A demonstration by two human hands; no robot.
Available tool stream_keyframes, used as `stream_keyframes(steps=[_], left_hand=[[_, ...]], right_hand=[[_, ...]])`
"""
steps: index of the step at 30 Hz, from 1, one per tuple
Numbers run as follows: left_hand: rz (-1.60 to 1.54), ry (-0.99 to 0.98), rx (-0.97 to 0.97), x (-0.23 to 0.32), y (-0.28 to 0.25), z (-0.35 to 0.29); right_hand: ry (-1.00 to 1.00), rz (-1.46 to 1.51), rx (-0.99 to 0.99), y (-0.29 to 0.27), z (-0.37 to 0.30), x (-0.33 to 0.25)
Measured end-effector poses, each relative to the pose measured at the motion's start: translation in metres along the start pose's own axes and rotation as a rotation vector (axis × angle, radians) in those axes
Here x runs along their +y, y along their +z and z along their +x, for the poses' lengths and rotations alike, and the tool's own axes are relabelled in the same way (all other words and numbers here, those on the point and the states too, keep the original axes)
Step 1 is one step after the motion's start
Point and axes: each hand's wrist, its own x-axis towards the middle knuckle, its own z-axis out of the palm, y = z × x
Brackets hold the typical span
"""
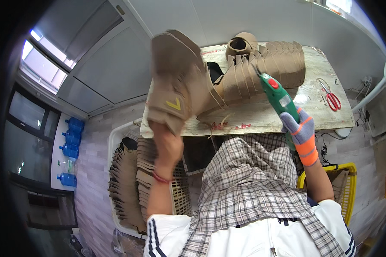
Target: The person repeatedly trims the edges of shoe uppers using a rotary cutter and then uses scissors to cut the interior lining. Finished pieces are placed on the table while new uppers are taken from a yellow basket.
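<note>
My bare left hand [167, 147] is closed on the lower edge of a tan cap [171, 81] with a yellow V-shaped mark. The cap is blurred and hangs over the table's left part, its brim toward the far side. In a grey and orange glove, my right hand [302, 135] grips a green handheld power tool [278, 96] with a red button. The tool's narrow dark tip points up and left, in front of a long row of nested tan caps [270, 70]. Behind that row sits another tan cap [244, 45].
Red-handled scissors [333, 102] lie at the right of the worn white table [240, 122], among thread scraps. At lower left a white basket [116, 137] holds stacked tan caps [128, 188]. A yellow basket [352, 184] stands at lower right. Blue water jugs [70, 138] line the left wall.
</note>
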Motion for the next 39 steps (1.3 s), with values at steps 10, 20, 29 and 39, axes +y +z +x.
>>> stream_keyframes(steps=[10, 20, 29, 39], left_hand=[[0.502, -0.193, -0.598, -0.222, 0.104, 0.179], [-0.192, -0.500, -0.335, -0.234, 0.091, 0.197], [0.304, -0.313, -0.405, -0.235, 0.111, 0.211], [-0.198, -0.486, -0.176, -0.240, 0.074, 0.227]], right_hand=[[0.136, -0.032, 0.020, -0.009, -0.001, 0.025], [0.159, -0.138, 0.062, -0.018, 0.002, 0.037], [-0.007, -0.306, -0.008, -0.016, -0.011, 0.028], [0.073, -0.393, 0.045, -0.040, -0.021, 0.036]])
